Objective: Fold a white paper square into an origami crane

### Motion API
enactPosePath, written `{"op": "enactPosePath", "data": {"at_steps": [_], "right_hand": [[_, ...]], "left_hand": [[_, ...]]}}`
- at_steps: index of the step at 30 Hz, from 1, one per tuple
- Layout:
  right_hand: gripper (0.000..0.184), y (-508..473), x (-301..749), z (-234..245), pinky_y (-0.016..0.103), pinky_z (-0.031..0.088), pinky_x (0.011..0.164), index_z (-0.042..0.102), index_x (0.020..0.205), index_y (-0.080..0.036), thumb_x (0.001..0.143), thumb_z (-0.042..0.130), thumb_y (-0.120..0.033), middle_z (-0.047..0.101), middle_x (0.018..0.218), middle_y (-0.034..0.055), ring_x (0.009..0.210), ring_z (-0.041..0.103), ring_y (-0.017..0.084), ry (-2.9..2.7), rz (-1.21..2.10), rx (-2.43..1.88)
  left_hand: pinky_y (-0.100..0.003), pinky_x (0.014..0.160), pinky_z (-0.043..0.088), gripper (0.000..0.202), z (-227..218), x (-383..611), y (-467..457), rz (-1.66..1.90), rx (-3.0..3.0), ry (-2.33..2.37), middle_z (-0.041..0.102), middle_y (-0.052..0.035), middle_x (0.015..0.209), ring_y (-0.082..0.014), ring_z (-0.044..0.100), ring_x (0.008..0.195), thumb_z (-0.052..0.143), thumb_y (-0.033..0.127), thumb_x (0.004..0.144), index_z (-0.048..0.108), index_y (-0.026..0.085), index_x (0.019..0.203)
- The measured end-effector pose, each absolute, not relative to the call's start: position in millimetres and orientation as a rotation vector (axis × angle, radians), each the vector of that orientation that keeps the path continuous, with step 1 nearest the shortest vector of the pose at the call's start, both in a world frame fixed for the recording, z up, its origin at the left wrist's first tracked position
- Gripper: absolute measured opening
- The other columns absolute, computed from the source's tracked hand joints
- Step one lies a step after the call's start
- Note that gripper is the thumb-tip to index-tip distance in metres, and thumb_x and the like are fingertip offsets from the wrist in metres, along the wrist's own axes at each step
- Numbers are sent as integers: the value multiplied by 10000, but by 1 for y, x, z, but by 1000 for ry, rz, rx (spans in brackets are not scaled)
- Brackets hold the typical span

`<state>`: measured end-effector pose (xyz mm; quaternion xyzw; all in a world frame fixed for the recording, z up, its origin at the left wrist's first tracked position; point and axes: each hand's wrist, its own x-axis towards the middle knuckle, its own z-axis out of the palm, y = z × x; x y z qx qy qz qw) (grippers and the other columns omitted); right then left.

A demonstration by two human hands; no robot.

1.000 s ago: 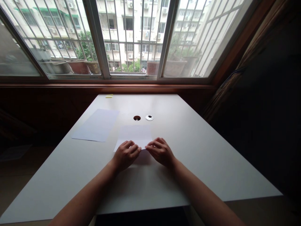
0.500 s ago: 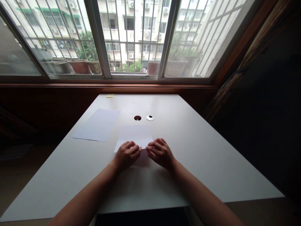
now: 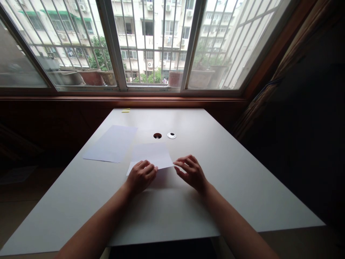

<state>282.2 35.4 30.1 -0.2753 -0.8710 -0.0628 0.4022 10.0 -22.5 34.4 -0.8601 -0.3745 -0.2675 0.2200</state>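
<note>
A white sheet of paper point(image 3: 151, 154) lies over the middle of the table, its near edge lifted a little off the surface. My left hand point(image 3: 142, 176) pinches that near edge, fingers closed on it and hiding part of the paper. Just right of the sheet's near right corner is my right hand point(image 3: 191, 172), its fingers apart and curved. Its fingertips come very close to the corner; whether they touch it I cannot tell. Nothing shows between its thumb and fingers.
Another white sheet point(image 3: 110, 144) lies flat at the left of the white table point(image 3: 237, 190). Behind the paper are a round cable hole point(image 3: 157, 136) and its round cover point(image 3: 171, 135). A small yellow piece point(image 3: 125, 110) sits at the far edge, below the barred window point(image 3: 153, 43).
My right hand has come off the paper's near edge and moved right, its fingers opening. My left hand has shifted slightly left with the sheet, which now sits turned a little.
</note>
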Motion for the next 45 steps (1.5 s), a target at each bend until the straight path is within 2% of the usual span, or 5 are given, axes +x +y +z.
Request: {"op": "enactPosePath", "data": {"at_steps": [4,15,29,38,45], "right_hand": [[197,26,266,33,368,443,817,696,1083,-273,887,700,-250,714,1006,33,885,585,189,-2343,-195,-602],[151,35,278,28,363,434,806,714,1034,-286,909,677,-209,727,974,21,852,567,182,-2287,-200,-683],[145,47,305,29,392,486,787,747,991,-271,884,700,-185,730,937,40,829,585,207,-2048,-165,-839],[136,37,284,30,366,452,783,729,1005,-267,901,683,-193,731,951,33,826,566,186,-2225,-161,-696],[167,32,276,31,364,420,795,700,1050,-265,901,681,-191,729,993,19,846,563,178,-2304,-201,-646]], "left_hand": [[-359,674,488,123,32,17,-23,-735,-2404,-1015,659,-46,837,-201,583,791,578,166,938,642,193,1039],[-365,695,498,169,36,8,-23,-768,-2388,-1075,671,-51,870,-205,582,804,582,154,921,636,201,1073],[-355,734,520,114,45,-38,-18,-994,-2096,-1328,680,-40,853,-208,607,806,615,123,898,664,205,960],[-386,843,506,312,43,-11,-21,-919,-2284,-1203,702,-59,1066,-239,599,964,685,237,904,638,252,1212],[-346,737,467,102,38,-2,-20,-748,-2409,-1149,685,-37,874,-197,572,831,595,173,952,670,227,995]]}}
